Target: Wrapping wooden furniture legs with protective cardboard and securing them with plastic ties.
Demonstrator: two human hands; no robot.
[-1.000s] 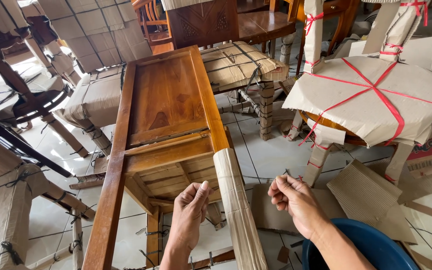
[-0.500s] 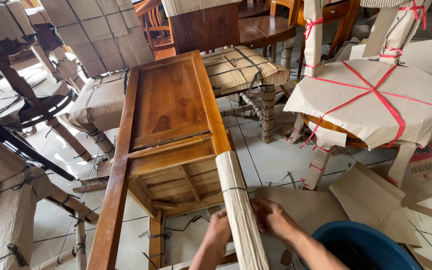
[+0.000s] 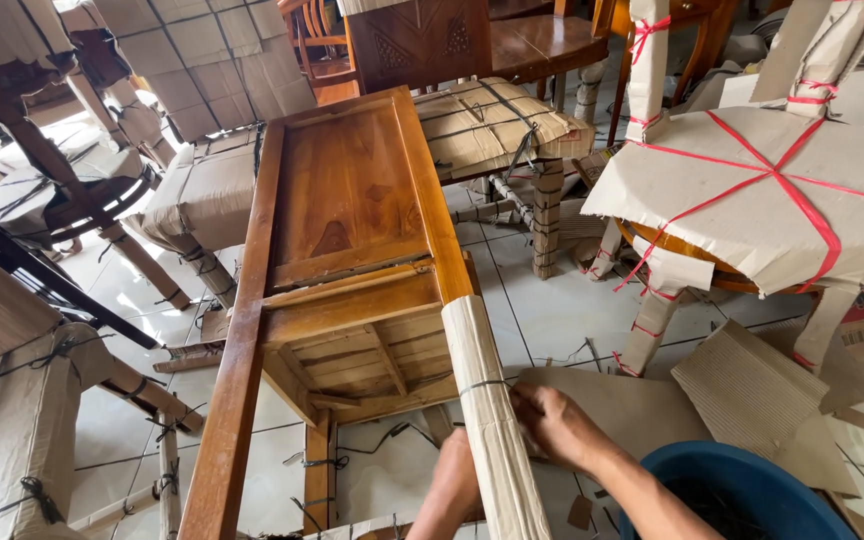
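Near edge, my hands: both on the cardboard-wrapped chair leg (image 3: 487,400), the right rail of the wooden chair (image 3: 352,270) lying on its back.
Right hand (image 3: 557,430): fingers curled onto the wrap at the thin black string (image 3: 482,384) tied round it; grasping wrap or string, can't tell which.
Left hand (image 3: 457,480): pressed on the wrap's left side, mostly hidden behind it; grip can't tell.
Right of me: blue tub (image 3: 742,495) just beside my forearm, loose corrugated cardboard sheets (image 3: 762,395) on the floor past it.
Open room: strip of bare white tile floor (image 3: 552,310) between the leg and the sheets; narrow.
Left: bare left rail (image 3: 237,370), then wrapped furniture legs (image 3: 22,440) close by.
Far right: round table wrapped in paper (image 3: 782,200) with red strapping.
Far centre: wrapped seat with black string (image 3: 497,125) touching the chair's top corner.
Far back: dark wooden chairs (image 3: 472,40), stacked tight.
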